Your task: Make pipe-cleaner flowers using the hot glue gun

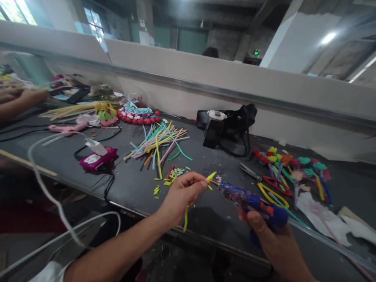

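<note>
— Where's the stem?
— Your left hand (182, 196) pinches the yellow pipe cleaner (210, 178) just below its tip, right at the nozzle of the blue glue gun (249, 199) clenched in your right hand (273, 239), above the surface (205, 164).
— How does it handle?
— Light, soft and bendy, I'd judge. Grip it close to the tip and keep your fingers off the nozzle, which is likely hot.

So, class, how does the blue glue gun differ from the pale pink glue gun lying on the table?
Colour: the blue glue gun is dark and flecked; the pale pink glue gun is plain. Pose: the right hand grips the blue one, nozzle at the yellow strip pinched by the left hand; the pink one lies untouched on the table. Both are glue guns.
</note>
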Demonstrator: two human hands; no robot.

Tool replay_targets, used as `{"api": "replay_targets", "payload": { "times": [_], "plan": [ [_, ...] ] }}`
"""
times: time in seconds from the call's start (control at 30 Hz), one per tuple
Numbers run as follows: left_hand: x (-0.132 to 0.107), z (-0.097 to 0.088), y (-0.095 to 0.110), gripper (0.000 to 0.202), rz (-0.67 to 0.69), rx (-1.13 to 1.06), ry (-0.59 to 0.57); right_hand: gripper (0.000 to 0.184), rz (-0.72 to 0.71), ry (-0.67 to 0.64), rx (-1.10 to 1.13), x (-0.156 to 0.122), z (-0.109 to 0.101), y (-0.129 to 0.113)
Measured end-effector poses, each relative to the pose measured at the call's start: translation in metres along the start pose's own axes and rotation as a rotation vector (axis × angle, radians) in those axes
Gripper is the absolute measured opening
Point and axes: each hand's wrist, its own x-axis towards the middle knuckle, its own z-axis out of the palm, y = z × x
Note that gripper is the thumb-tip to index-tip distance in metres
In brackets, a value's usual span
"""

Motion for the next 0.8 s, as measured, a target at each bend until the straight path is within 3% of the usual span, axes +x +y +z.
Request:
{"api": "replay_targets", "payload": {
  "times": [0.47, 0.63, 0.8],
  "plan": [
    [-0.001, 0.0, 0.001, 0.019, -0.008, 0.013, 0.002, 0.036, 0.029, 0.103, -0.03, -0.003, 0.003, 0.004],
    [-0.001, 0.0, 0.002, 0.02, -0.016, 0.011, 0.0, 0.036, 0.04, 0.032, -0.033, -0.002, 0.002, 0.004],
    [0.0, 0.0, 0.003, 0.02, -0.011, 0.008, 0.003, 0.039, 0.062, 0.141, -0.131, -0.007, -0.001, 0.017]
  ]
}}
